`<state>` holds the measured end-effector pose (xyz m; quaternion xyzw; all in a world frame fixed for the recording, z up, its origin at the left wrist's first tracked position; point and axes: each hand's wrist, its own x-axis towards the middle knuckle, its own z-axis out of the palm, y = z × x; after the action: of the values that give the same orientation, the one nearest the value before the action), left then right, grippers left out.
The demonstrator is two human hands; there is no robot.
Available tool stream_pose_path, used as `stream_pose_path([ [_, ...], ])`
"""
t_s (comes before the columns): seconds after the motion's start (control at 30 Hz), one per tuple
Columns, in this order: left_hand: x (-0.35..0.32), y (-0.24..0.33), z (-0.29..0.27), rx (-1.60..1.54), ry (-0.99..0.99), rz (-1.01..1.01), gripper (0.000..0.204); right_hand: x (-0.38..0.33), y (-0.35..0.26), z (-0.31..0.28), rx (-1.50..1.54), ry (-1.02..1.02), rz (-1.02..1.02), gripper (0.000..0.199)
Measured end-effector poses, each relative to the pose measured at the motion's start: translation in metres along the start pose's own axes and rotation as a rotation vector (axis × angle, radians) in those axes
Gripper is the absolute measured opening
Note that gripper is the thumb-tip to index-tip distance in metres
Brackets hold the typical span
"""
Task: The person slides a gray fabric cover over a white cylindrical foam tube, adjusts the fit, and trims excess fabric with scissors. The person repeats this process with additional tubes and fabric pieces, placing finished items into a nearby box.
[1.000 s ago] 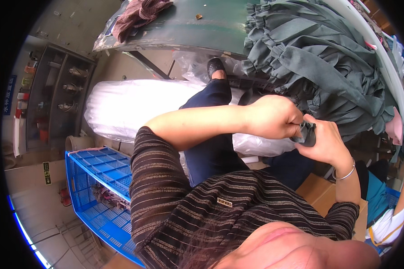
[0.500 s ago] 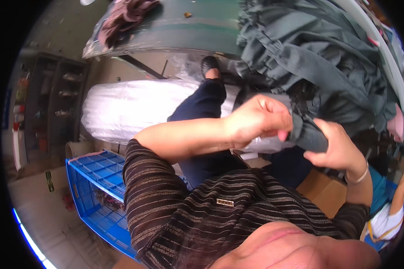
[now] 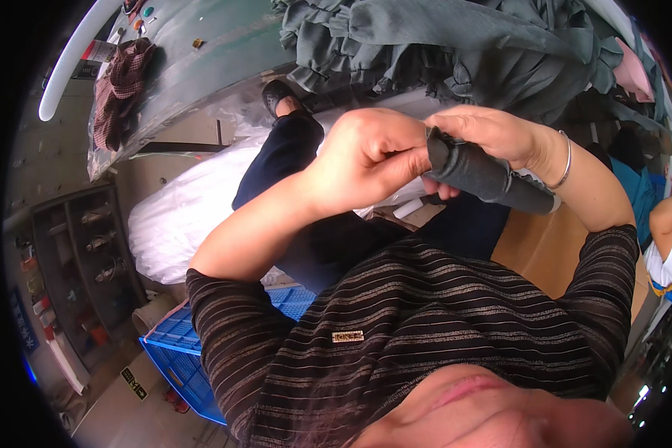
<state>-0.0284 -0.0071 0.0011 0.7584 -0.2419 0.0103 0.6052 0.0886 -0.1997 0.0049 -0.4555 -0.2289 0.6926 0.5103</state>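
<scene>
Two Hands Hold One Grey Tube

From far off, through the head camera, I see a grey cloth tube (image 3: 481,175) held up in front of the body, above the dark blue trousers (image 3: 463,224). The left hand (image 3: 373,153) pinches its near end tightly between thumb and bent fingers. I think it pinches there so the edge can't slip away. The right hand (image 3: 493,134) grasps the same end from the other side, with its thumb close to the left fingers. Some fingertips poke out under the tube, but I can't tell whose they are. The rest of the tube slants down toward the right arm, near the silver bracelet (image 3: 565,160). My guess is that two hands keep the soft cloth from flopping.

A big heap of grey cloth (image 3: 455,37) lies on the green table (image 3: 224,48), just past the hands. It looks like the same stuff, so maybe it sits there to be easy to reach. A red checked cloth (image 3: 123,89) hangs over the table's left side, well apart from the heap. A white wrapped bundle (image 3: 172,224) lies low down, and a blue crate (image 3: 190,373) stands by the left elbow.
</scene>
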Motion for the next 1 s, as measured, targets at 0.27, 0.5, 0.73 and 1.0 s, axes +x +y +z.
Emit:
stream_pose_path([
  [0.27,-0.012,0.006,-0.003,0.314,0.092,0.178,0.005,0.002,-0.001,0.01,-0.562,0.326,-0.292,0.018],
  [0.5,-0.026,0.001,-0.03,0.461,0.245,0.155,0.012,-0.024,-0.01,-0.014,-0.554,0.483,-0.45,0.021],
  [0.73,-0.031,-0.008,-0.015,-0.347,0.247,-0.249,0.025,0.011,-0.025,0.027,-1.132,0.328,-0.172,0.058],
  [1.0,-0.034,-0.011,-0.048,-0.78,0.748,-0.138,0.038,-0.055,-0.019,-0.016,-1.451,0.575,0.243,0.042],
])
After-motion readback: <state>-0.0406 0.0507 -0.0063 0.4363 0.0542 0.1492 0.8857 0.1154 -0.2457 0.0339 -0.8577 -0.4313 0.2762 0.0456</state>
